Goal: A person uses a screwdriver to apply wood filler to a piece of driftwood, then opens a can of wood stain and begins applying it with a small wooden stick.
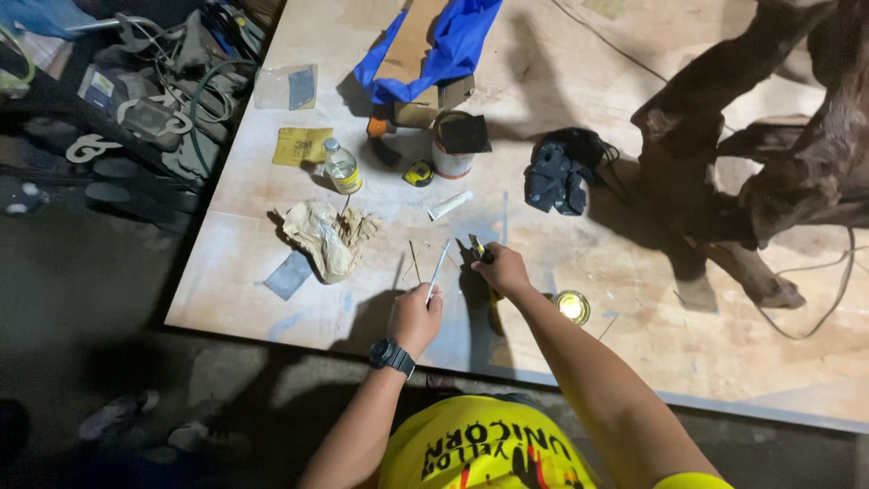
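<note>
My left hand [415, 317], with a black watch on the wrist, grips a thin pale stick [439, 268] that points up and away over the plywood board [272, 299]. Just right of it my right hand [503, 269] is closed around a small dark and yellow tool [476, 246], whose tip is close to the stick's far end. Two more thin sticks [414, 261] lie on the board just left of the held one. A small open round tin [572, 307] with yellowish contents sits right of my right forearm.
A crumpled tan rag [326, 235], small clear bottle [342, 167], yellow sandpaper [300, 145], white can [452, 154], white tube [450, 205], black glove [554, 177] and blue cloth over a box [444, 41] lie on the board. A large dark driftwood piece [760, 136] fills the right. Tools clutter the left floor.
</note>
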